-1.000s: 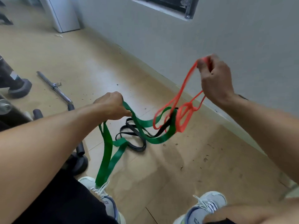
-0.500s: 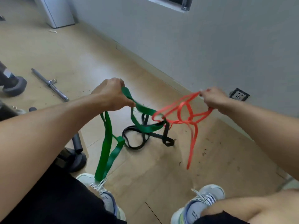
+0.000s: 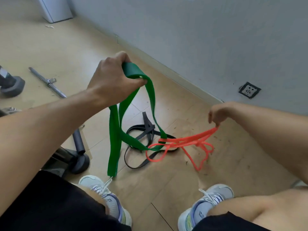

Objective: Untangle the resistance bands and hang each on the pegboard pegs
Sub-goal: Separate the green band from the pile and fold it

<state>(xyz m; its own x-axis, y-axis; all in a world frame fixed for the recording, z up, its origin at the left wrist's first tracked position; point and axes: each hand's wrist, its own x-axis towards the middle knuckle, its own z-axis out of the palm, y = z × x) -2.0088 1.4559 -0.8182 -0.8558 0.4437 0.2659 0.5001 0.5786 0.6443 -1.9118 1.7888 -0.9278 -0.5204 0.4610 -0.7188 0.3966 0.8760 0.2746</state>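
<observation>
My left hand [image 3: 113,79] is closed around the top of a wide green band [image 3: 115,139], which hangs down in long loops to the floor by my left shoe. My right hand [image 3: 218,114] pinches the end of a thin orange band [image 3: 186,142] low over the floor. The orange band passes through the green loop and its free loops lie on the wood floor. A black band [image 3: 146,129] lies on the floor beneath both, crossed by them. No pegboard is in view.
A grey wall with a floor-level socket [image 3: 249,90] runs along the right. A metal bar [image 3: 48,82], a black weight [image 3: 11,84] and a black machine foot with roller [image 3: 80,157] lie to the left. My two shoes [image 3: 106,194] stand at the bottom.
My right hand dropped from chest height down near the floor, laying the orange band onto the boards. My left hand rose, pulling the green band up and away from the black one.
</observation>
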